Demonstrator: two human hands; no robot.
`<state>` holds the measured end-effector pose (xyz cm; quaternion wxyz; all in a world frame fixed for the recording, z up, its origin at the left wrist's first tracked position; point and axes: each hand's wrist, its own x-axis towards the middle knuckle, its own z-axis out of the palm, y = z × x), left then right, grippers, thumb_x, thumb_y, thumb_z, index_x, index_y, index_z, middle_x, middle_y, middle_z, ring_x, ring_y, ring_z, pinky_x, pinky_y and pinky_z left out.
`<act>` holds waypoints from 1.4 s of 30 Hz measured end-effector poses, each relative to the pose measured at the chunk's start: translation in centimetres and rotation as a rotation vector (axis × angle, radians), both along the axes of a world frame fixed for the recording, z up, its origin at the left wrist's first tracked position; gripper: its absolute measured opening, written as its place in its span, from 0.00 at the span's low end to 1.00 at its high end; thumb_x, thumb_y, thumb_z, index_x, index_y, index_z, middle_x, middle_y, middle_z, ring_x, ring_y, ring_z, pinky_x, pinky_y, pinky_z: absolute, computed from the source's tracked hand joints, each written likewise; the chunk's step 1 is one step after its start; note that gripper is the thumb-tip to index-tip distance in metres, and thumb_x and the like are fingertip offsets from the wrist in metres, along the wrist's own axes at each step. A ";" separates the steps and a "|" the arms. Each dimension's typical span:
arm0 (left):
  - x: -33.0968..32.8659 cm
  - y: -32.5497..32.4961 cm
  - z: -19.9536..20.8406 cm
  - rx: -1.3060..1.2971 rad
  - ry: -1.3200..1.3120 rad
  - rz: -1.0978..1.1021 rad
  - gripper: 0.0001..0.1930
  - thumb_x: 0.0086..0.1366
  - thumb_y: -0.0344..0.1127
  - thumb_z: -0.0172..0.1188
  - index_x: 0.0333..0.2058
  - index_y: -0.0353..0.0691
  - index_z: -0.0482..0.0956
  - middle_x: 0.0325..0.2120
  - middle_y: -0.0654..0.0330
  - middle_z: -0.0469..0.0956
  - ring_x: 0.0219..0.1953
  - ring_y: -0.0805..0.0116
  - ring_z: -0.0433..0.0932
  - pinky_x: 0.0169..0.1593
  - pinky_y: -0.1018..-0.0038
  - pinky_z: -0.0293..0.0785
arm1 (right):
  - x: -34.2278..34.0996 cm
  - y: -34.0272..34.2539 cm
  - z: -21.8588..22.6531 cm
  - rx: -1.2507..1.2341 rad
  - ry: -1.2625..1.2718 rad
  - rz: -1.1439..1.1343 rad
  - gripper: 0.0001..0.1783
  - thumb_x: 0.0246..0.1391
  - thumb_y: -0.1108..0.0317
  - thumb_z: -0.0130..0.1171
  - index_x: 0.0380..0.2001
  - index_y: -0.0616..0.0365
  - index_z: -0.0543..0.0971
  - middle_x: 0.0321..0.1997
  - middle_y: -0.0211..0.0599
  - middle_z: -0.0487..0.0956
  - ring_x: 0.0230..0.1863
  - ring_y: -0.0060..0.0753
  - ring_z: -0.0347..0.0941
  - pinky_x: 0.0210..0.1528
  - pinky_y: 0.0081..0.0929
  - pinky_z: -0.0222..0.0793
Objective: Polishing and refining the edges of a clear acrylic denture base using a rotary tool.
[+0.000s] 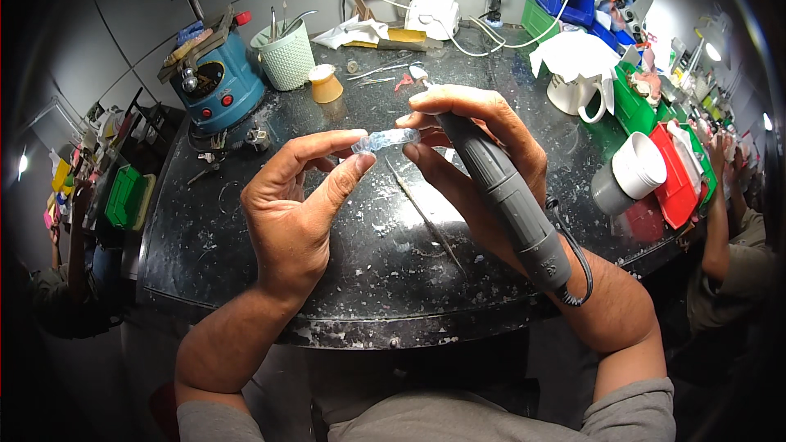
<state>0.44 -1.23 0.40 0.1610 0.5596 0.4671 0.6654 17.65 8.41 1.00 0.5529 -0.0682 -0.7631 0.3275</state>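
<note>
A clear, bluish dental tray (386, 140), shaped like an aligner or splint, is held up over the bench between both hands. My left hand (286, 205) is closed on its left end, pinching it between thumb and fingertips. The thumb and a finger of my right hand (524, 143) hold the other end. That same hand also carries a dark grey rotary handpiece (503, 192), slanting across the palm, its cord trailing by the wrist. A pale rounded tip (418, 72) points away from me, apart from the tray. Below lies a thin metal tool (424, 219).
A blue machine (219, 82) and a pale green basket of tools (284, 56) stand back left, near a tan pot (325, 83). At right are a white mug (577, 94), a white tub (639, 165) and a red bin (675, 176). Another person's arm (716, 221) shows far right.
</note>
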 end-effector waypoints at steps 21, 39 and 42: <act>-0.9 0.6 -0.3 0.073 0.053 -0.004 0.09 0.59 0.25 0.69 0.39 0.37 0.84 0.38 0.60 0.83 0.41 0.75 0.77 0.46 0.78 0.71 | -0.5 -0.4 -0.4 -0.257 -0.081 0.071 0.21 0.51 0.74 0.70 0.49 0.56 0.78 0.45 0.34 0.80 0.46 0.23 0.78 0.50 0.23 0.75; -1.0 0.5 -0.2 0.142 0.154 -0.038 0.09 0.59 0.24 0.68 0.38 0.39 0.81 0.37 0.61 0.81 0.42 0.74 0.77 0.46 0.76 0.69 | -0.4 -0.3 0.1 -0.608 -0.073 0.358 0.17 0.58 0.72 0.66 0.49 0.63 0.75 0.33 0.34 0.80 0.32 0.19 0.79 0.34 0.18 0.79; -1.1 0.6 -0.3 0.145 0.161 -0.056 0.09 0.59 0.24 0.68 0.38 0.39 0.80 0.37 0.61 0.80 0.42 0.74 0.76 0.46 0.76 0.69 | -0.3 -0.3 0.1 -0.618 -0.073 0.359 0.17 0.59 0.71 0.65 0.49 0.63 0.75 0.35 0.34 0.80 0.33 0.19 0.79 0.34 0.18 0.79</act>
